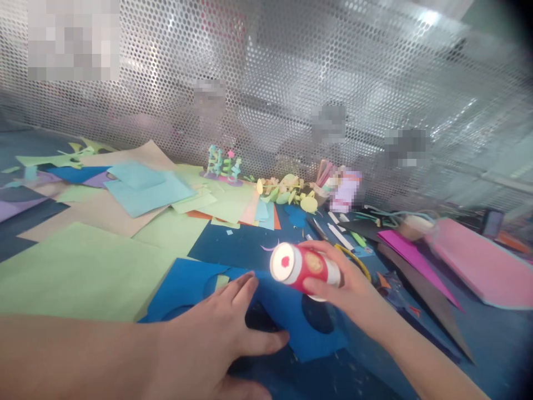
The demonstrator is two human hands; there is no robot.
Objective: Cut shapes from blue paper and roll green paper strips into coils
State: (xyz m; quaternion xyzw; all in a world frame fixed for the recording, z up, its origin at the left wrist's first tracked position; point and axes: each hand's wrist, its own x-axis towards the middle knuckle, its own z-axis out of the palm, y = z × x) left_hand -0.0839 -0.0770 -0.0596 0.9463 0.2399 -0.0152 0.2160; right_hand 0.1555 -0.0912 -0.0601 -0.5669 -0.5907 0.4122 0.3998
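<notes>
My right hand (345, 283) is wrapped round a red-and-white cylindrical container (306, 266) lying on its side in the grip. Its white round end with a red mark faces left, and a gold emblem shows on its side. My left hand (233, 316) has its fingers spread over a bright blue sheet of paper (179, 283) with round cutouts; it holds nothing. Whether its fingertips press on the sheet, I cannot tell. The container is above the right part of this sheet, and a round dark hole shows just below it.
Green paper (83, 272) and light blue sheets (145, 191) overlap on the left. Small paper figures (225, 164) and yellow paper cutouts (291, 191) stand along a perforated metal screen (266, 72). Pens, cables, a magenta sheet (416, 261) and a pink folder (483, 261) lie right.
</notes>
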